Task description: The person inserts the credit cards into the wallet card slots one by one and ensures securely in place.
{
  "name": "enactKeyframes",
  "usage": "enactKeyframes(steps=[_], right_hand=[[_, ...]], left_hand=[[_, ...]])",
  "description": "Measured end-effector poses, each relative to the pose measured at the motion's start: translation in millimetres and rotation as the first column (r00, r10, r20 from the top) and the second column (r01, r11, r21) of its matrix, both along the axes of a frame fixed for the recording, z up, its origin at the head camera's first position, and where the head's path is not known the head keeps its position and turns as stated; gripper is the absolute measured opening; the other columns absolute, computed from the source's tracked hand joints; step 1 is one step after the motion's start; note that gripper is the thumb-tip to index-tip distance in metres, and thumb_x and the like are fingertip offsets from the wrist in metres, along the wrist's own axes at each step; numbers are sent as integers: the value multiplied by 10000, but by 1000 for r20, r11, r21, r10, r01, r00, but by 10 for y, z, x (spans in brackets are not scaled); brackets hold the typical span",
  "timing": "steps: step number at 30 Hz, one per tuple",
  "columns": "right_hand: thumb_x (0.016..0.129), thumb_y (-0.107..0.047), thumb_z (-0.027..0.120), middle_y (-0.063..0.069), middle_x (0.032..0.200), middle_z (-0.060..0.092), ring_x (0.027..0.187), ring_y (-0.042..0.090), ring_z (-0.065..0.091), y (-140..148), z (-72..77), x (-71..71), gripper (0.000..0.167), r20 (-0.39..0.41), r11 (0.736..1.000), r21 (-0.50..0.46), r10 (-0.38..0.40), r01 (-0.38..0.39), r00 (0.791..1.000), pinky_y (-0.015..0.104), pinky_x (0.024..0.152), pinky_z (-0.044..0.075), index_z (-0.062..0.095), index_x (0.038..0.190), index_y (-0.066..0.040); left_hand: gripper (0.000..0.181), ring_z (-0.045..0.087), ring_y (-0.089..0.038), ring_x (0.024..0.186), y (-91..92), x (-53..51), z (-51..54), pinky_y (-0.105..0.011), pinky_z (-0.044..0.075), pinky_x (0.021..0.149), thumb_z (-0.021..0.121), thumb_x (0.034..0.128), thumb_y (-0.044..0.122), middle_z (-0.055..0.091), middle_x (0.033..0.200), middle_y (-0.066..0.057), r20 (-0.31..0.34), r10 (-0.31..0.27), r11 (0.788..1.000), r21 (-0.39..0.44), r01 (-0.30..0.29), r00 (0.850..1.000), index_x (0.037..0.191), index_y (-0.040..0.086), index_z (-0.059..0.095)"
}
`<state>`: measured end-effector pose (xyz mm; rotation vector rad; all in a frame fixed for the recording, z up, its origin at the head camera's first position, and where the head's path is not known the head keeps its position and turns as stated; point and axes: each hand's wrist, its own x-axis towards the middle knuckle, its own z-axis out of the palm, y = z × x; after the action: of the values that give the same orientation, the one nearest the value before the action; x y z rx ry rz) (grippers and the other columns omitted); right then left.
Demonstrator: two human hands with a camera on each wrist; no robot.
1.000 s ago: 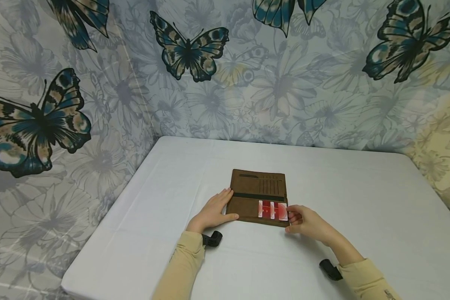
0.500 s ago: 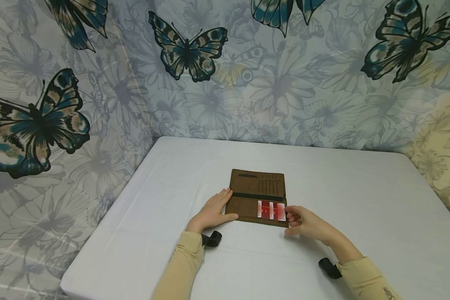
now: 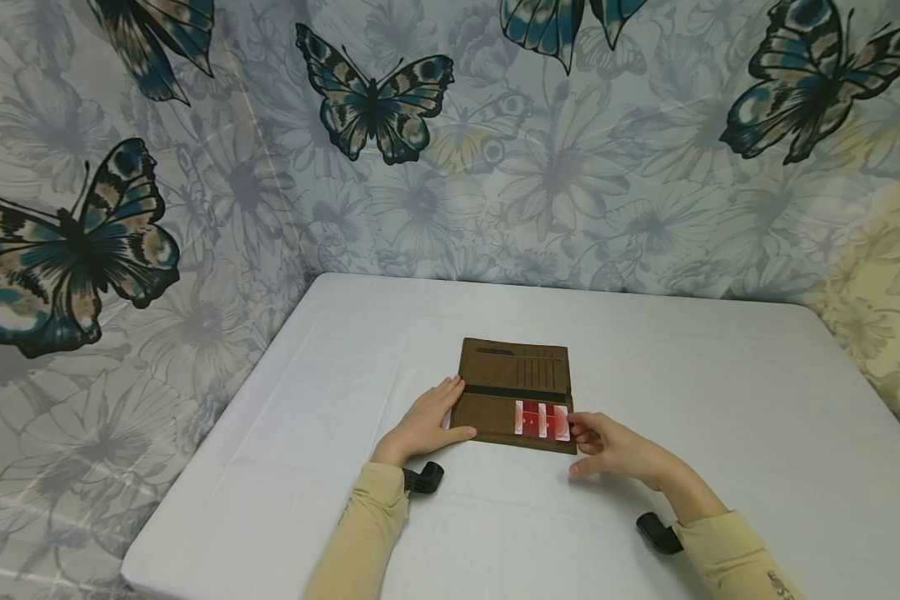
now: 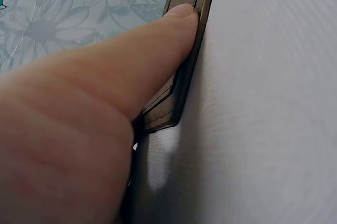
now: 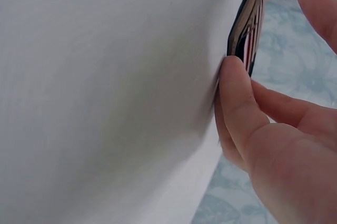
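Observation:
A brown wallet (image 3: 486, 421) lies unfolded on the white table, a dark band across its middle. Red and white cards (image 3: 542, 420) sit overlapped in the slots of its near half, at the right. My left hand (image 3: 423, 423) rests along the wallet's left edge; in the left wrist view its thumb (image 4: 163, 40) lies straight over the near edge. At the right edge, my right hand (image 3: 622, 450) touches the wallet and the outermost card with its fingertips. The right wrist view shows the right thumb (image 5: 318, 11) held apart from the fingers.
The white table (image 3: 682, 383) is covered with a smooth cloth and reaches back to a wall (image 3: 570, 208) printed with flowers and butterflies. A black wrist device shows at each cuff. Slots in the wallet's far half (image 3: 513, 367) hold no visible cards.
The outermost card has slid slightly left, deeper into the wallet. My right thumb has moved a little away from the wallet's edge. The left hand stays in place.

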<state>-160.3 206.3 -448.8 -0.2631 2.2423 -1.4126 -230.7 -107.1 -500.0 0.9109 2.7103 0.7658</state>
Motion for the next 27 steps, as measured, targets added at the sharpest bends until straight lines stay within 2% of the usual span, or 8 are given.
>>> enactKeyframes(steps=[5,13,20,23,27], right_hand=[[711,-70,799,157,1089,374,1003,275,371,-19,17,10,839,-9,1000,26,6,-6,1000,335,830,442,295,1350,132],[705,-109,812,173,1172,331,1086,295,357,-22,-14,40,899,-16,999,48,6,-5,1000,420,969,388,273,1398,85],[693,-129,822,167,1151,340,1075,301,362,-58,-5,52,923,-43,996,85,13,-9,999,472,979,359,275,1402,97],[693,-144,824,170,1138,346,1049,299,362,-69,-4,56,916,-46,995,98,5,-1,999,465,948,377,288,1393,102],[705,-152,817,164,1143,370,1023,276,367,-53,-39,33,884,-40,996,82,-19,23,999,382,897,417,306,1375,114]], left_hand=[[840,67,-181,1393,-3,-11,-7,-372,72,1114,551,883,510,125,1531,-90,-6,-5,1000,-6,5,1000,1475,41,183],[836,64,-177,1393,-24,-9,17,-365,68,1114,554,885,501,119,1533,-85,3,0,1000,-14,0,1000,1477,46,176],[832,66,-182,1393,-27,-9,4,-371,70,1114,553,886,499,122,1532,-86,1,2,1000,-10,-2,1000,1476,43,182],[832,64,-179,1393,-21,-2,8,-368,68,1114,555,886,497,120,1532,-83,4,2,1000,-8,-2,1000,1474,41,184],[831,62,-180,1393,-8,8,14,-367,65,1114,560,886,490,117,1531,-85,10,-3,1000,-1,3,1000,1472,33,188]])
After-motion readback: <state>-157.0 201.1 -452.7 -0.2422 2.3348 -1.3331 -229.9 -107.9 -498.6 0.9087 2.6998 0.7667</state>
